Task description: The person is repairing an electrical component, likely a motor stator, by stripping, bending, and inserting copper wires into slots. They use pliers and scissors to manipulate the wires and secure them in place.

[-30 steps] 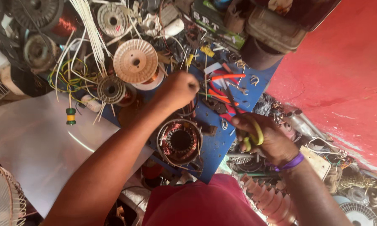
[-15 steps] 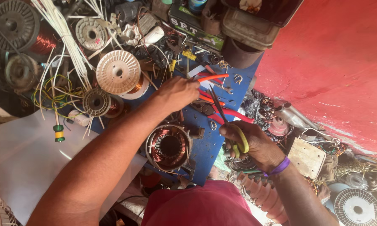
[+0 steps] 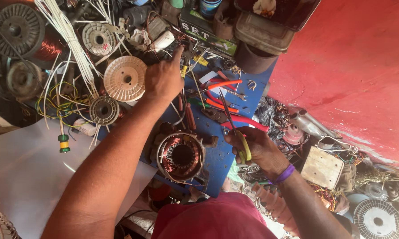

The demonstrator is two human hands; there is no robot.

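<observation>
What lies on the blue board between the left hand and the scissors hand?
Head view: between the left hand and the right hand holding yellow-handled scissors lie red-handled pliers and a brown-handled tool on the blue board.

Motor stator [image 3: 180, 156] on the board [image 3: 215, 161], spools [image 3: 125, 78] to its left, pliers [image 3: 221, 95] beyond

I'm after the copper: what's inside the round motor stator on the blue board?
Copper windings line the inside of the motor stator, around a dark, empty bore. Its underside is hidden against the blue board.

Spools [image 3: 125, 79], pliers [image 3: 221, 95], stator [image 3: 181, 156] crowd bench; white sheet [image 3: 26, 177] free.
</observation>
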